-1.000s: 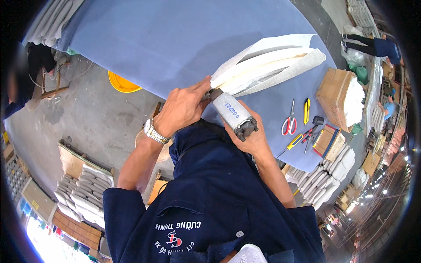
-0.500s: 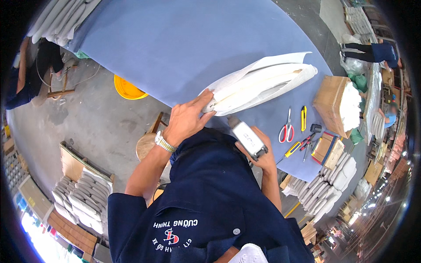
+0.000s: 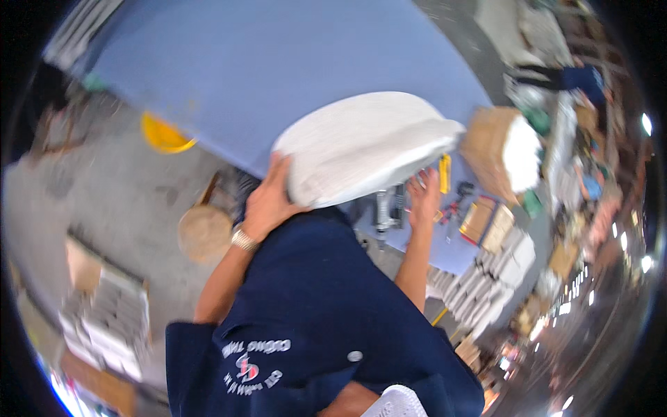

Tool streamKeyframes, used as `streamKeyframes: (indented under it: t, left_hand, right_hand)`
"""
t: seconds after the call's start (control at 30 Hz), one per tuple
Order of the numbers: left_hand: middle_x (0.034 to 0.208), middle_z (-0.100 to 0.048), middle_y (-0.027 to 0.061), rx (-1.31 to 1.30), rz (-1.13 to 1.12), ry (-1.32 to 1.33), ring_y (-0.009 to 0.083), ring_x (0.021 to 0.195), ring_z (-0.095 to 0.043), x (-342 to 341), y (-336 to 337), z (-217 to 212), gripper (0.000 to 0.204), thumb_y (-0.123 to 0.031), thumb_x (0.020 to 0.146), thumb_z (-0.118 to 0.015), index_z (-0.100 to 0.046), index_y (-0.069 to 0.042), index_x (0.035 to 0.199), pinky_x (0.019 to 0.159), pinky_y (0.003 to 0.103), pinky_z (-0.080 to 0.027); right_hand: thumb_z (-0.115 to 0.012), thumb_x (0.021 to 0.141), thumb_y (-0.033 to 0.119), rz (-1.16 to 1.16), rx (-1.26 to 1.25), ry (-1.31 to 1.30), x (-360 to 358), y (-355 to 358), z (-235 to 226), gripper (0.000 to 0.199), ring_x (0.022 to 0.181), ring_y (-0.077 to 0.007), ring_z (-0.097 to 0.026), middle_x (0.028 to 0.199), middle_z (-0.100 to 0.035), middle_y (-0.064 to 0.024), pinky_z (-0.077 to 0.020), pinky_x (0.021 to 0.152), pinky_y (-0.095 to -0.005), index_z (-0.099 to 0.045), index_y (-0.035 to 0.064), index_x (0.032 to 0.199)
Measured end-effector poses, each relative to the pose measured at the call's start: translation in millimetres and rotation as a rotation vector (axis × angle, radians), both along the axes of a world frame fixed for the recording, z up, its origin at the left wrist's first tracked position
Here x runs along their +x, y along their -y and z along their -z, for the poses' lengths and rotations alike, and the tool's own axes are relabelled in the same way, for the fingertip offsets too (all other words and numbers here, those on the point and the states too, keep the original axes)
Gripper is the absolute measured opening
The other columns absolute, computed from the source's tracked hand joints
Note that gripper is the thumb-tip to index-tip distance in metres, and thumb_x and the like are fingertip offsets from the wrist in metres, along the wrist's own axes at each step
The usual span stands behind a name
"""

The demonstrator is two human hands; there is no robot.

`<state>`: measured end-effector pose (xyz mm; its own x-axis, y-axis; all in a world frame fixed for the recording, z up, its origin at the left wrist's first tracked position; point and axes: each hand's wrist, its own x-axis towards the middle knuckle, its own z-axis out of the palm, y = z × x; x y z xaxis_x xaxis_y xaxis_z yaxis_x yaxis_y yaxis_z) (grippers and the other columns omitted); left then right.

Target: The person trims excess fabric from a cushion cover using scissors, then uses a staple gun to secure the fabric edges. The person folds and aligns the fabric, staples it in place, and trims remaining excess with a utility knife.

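White cushion [image 3: 354, 149], gripped by the left fingers [image 3: 280, 167], could tip from one-sided support, right fingers [image 3: 432, 185] spread beside it.

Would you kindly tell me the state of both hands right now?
Left hand: closed on the left edge of the white fabric-covered cushion.
Right hand: open, near the cushion's right end; contact unclear.

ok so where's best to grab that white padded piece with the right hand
Probably by the tapered right end of the white padded piece, coming from the near right, where the right hand is: that end seems narrow enough to pinch, while the left hand holds the left end.
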<state>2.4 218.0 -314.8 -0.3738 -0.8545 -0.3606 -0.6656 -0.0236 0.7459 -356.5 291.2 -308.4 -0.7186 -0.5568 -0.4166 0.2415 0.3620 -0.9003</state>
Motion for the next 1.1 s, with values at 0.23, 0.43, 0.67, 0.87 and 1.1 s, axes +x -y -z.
streamKeyframes:
  t: [0.23, 0.43, 0.67, 0.87, 1.1]
  left_hand:
    - [0.166, -0.033, 0.0173, -0.199, 0.164, 0.062, 0.0405, 0.120, -0.063, 2, -3, 7, 0.109, -0.033, 0.066, -0.093, -0.038, -0.007, 0.157, 0.089, 0.045, -0.058]
    - [0.163, -0.034, 0.0238, -0.327, 0.276, -0.033, 0.0420, 0.123, -0.063, 16, 6, 24, 0.100, -0.031, 0.076, -0.090, -0.037, -0.002, 0.156, 0.095, 0.044, -0.057]
    - [0.148, -0.053, 0.0265, 0.040, 0.253, -0.222, 0.0302, 0.123, -0.065, 37, 40, 14, 0.096, -0.020, 0.080, -0.090, -0.036, 0.002, 0.155, 0.098, 0.040, -0.056]
    - [0.147, -0.056, 0.0206, 0.244, 0.240, -0.110, 0.0267, 0.124, -0.064, 21, 61, -25, 0.090, -0.003, 0.082, -0.084, -0.034, 0.002, 0.157, 0.101, 0.038, -0.054]
    - [0.159, -0.042, 0.0192, 0.841, -0.312, -0.551, 0.0340, 0.134, -0.056, 30, 70, 9, 0.067, -0.035, 0.105, -0.058, -0.033, -0.003, 0.158, 0.108, 0.046, -0.050]
  right_hand:
    - [-0.070, 0.094, 0.040, 0.125, -0.097, -0.001, -69, 79, 5, 0.081, 0.139, -0.0351, -0.045, 0.155, -0.043, -0.0212, -0.0377, 0.114, -0.0461, -0.035, 0.0054, 0.157]
    - [-0.061, 0.094, 0.009, 0.263, -0.345, -0.060, -37, 81, 8, 0.068, 0.135, -0.0278, -0.050, 0.149, -0.050, -0.0208, -0.0396, 0.113, -0.0372, -0.034, 0.0006, 0.156]
    - [-0.056, 0.104, 0.020, 0.359, -0.401, 0.022, -25, 90, 26, 0.033, 0.098, -0.0147, -0.065, 0.112, -0.072, -0.0092, -0.0511, 0.087, -0.0318, -0.064, -0.0018, 0.128]
    - [-0.055, 0.107, 0.029, 0.377, -0.516, 0.290, -26, 99, 36, 0.035, 0.095, -0.0148, -0.069, 0.111, -0.073, -0.0079, -0.0535, 0.086, -0.0328, -0.065, 0.0013, 0.126]
    - [-0.056, 0.106, 0.035, 0.419, -0.488, 0.456, -19, 73, 47, 0.045, 0.104, -0.0221, -0.069, 0.118, -0.071, -0.0128, -0.0550, 0.090, -0.0385, -0.060, -0.0008, 0.134]
